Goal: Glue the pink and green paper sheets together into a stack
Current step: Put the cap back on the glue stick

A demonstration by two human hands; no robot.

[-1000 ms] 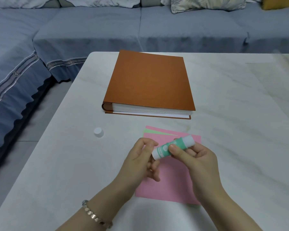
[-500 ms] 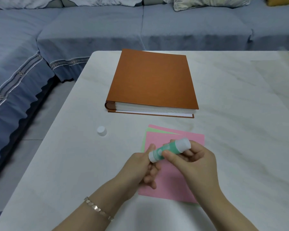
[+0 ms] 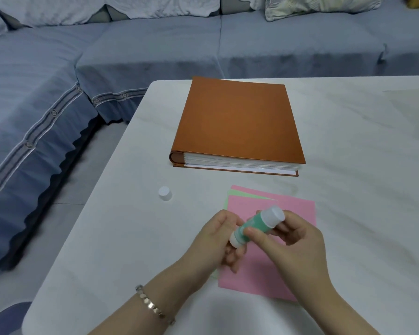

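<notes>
Since half a second ago the glue stick (image 3: 254, 226) tips up more steeply, its broad white end now raised towards the far right, and both hands sit a little closer together around it.

Head view: the left hand (image 3: 215, 240) curls its thumb and fingers round the lower white end of the glue stick, while the right hand (image 3: 293, 240) pinches the green barrel between thumb and fingers, the thumb lying across the near side. Both hands grasp it, and it hangs in the air between them, tilted, above the paper and not touching it. A metal bracelet (image 3: 153, 305) circles the left wrist.

Beneath the hands the top pink sheet (image 3: 298, 209) lies flat on the white marble table (image 3: 361, 165), partly covered by the fingers. A green sheet (image 3: 249, 195) peeks out along its far and left edges, and another pink sheet (image 3: 242, 189) shows as a thin strip beyond the green one; the three lie roughly stacked, slightly askew. Whether any glue is on the top sheet cannot be told.

A small white cap (image 3: 165, 193) stands on the table to the left of the papers, apart from them. Beyond the stack lies a closed brown album (image 3: 237, 122), its page edges facing the person. A blue-grey sofa (image 3: 155, 49) runs behind and to the left of the table.
</notes>
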